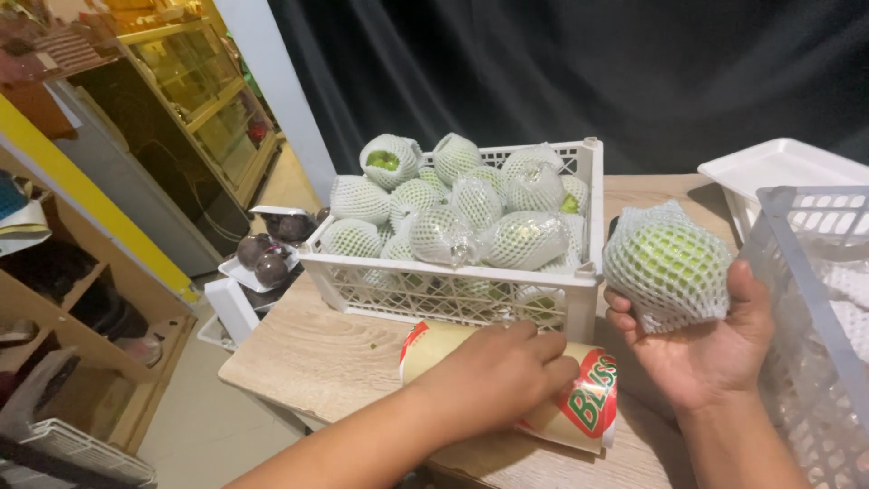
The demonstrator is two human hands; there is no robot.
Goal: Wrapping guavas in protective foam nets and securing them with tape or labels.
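Observation:
My right hand point(701, 349) holds a green fruit in a white foam net sleeve point(668, 264), palm up, just right of a white plastic crate point(453, 285). The crate is heaped with several more green fruits in foam nets point(471, 208). My left hand point(493, 371) rests on top of a roll of clear cling film in a beige box with a red and green label point(579, 407), which lies on the wooden table point(317, 358) in front of the crate.
A second clear-white crate point(815, 299) stands at the right edge, with white foam trays point(778, 167) behind it. White trays of dark purple fruits point(267, 254) sit left of the crate. Wooden shelves and a glass cabinet point(199, 100) line the left; a black curtain hangs behind.

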